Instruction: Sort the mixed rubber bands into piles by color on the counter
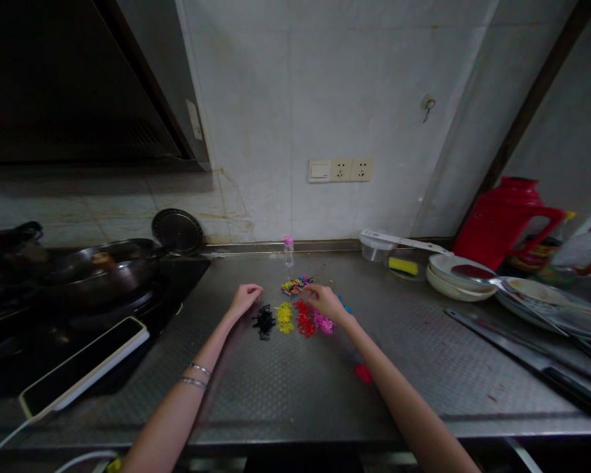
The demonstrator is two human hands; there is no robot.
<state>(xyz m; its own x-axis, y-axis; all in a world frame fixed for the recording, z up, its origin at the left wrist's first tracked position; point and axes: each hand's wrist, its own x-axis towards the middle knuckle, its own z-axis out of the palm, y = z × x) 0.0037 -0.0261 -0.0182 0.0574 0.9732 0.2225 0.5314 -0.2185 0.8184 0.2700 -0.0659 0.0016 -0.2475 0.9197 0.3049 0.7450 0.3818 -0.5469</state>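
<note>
Several small piles of thin, loop-like pieces, perhaps hair elastics, lie on the metal counter. A mixed-colour pile [297,285] is farthest back. In front of it, from left to right, are a black pile [264,322], a yellow pile [284,318], a red pile [305,319] and a pink pile [324,322]. Some blue pieces [345,305] show partly behind my right hand [326,303]. That hand is over the red pile, fingertips pinched at the mixed pile's right edge. My left hand [245,299] is closed beside the black pile. Anything in either pinch is too small to make out.
A small clear bottle [288,253] with a pink cap stands by the wall. Left are a phone [86,364] and pans [103,276] on the stove. Right are stacked bowls [458,279], a sponge [402,266], a red thermos [507,226] and a red object [363,373].
</note>
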